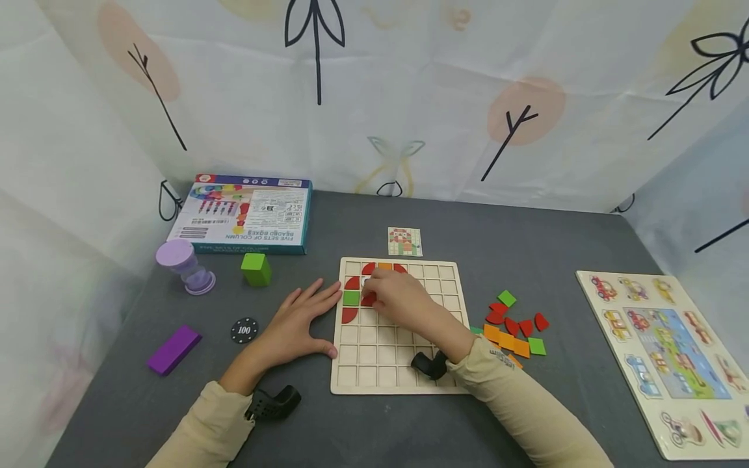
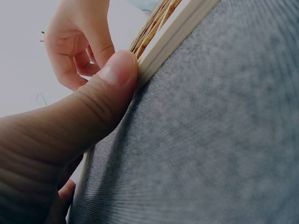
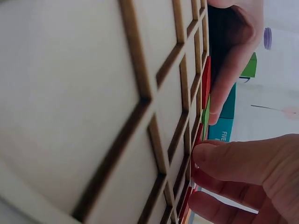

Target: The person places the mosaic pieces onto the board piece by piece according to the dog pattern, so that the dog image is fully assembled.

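Note:
A wooden grid board lies flat in the middle, with red quarter-circle pieces, a green square and an orange square in its upper left cells. My left hand spreads its fingers along the board's left side; its thumb touches the edge in the left wrist view. Over the upper left cells, my right hand has its fingers bent and pinches a red piece at the grid. That hand partly hides the piece and the cells beneath.
Loose red, green and orange pieces lie right of the board. A small pattern card is behind it. A picture puzzle sits far right; a box, hourglass, green block, purple block and black "100" disc are left.

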`<state>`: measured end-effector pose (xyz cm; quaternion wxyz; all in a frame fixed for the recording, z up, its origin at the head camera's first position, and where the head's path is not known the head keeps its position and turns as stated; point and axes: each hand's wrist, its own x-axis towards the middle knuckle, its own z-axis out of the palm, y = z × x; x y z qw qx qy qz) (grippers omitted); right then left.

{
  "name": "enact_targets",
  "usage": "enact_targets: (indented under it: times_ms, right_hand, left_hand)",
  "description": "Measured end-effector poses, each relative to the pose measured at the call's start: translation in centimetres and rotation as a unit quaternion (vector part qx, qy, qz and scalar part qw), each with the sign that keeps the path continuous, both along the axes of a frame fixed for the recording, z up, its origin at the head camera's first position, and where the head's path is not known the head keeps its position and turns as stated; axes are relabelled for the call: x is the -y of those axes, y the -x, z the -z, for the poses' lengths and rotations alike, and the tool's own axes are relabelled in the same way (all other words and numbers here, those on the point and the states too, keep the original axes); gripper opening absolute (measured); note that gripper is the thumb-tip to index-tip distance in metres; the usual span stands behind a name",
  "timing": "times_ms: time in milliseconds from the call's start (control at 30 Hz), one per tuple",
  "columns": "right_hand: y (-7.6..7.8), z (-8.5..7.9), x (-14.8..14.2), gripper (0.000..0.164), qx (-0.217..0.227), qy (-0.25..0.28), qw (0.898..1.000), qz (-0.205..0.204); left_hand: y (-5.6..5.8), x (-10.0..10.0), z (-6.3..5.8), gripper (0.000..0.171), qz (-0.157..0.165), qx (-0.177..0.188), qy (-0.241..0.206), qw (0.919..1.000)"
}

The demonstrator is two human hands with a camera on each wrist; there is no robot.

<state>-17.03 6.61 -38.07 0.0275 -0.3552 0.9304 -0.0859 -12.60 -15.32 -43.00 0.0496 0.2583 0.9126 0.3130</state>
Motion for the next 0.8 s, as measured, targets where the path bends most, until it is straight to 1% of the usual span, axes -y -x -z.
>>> enact_targets:
  times_ms: [100,167,267,367,433,533,600,667,800]
  right_hand:
    - [0.0,0.0,-0.1,0.02,0.003,-0.005,1.0,0.004]
    - [-0.1,-0.2,-0.6,0.021,0.012,0.001,1.0,0.012]
    - [-0.5,-1.0,-2.2,0.023,0.024,0.022,0.999,0.031]
    - [-1.0,-1.9,-5.1,0.025,0.018,0.046,0.997,0.058]
    - [-1.5,-2.2,-7.6,0.027,0.0,0.064,0.995,0.074]
    - [-2.2,-2.1,-11.4,0.029,-0.033,0.089,0.99,0.1]
    - [-2.8,-2.0,-13.8,0.03,-0.044,0.095,0.987,0.123]
    - [-3.5,-1.8,-15.9,0.029,-0.044,0.089,0.983,0.151]
    - [-4.8,-1.7,-18.9,0.027,-0.013,0.062,0.977,0.203]
  left_hand:
    - [0.0,-0.1,0.1,0.101,0.001,0.0,0.0,1.0]
    - [0.1,-0.1,0.1,0.101,0.0,0.0,0.0,1.0]
    - [0.1,-0.2,0.2,0.101,0.001,-0.002,0.004,1.0]
    - [0.1,-0.3,0.2,0.102,0.001,-0.002,0.004,1.0]
    - [0.1,-0.3,0.2,0.102,0.001,-0.002,0.004,1.0]
    - [0.0,-0.2,0.2,0.103,-0.002,-0.001,0.005,1.0]
    - [0.0,-0.2,0.3,0.104,-0.003,-0.003,0.01,0.9999]
    - [0.0,-0.1,0.3,0.104,-0.005,-0.004,0.013,0.9999]
    - [0.0,-0.1,0.2,0.104,-0.004,-0.006,0.01,0.9999]
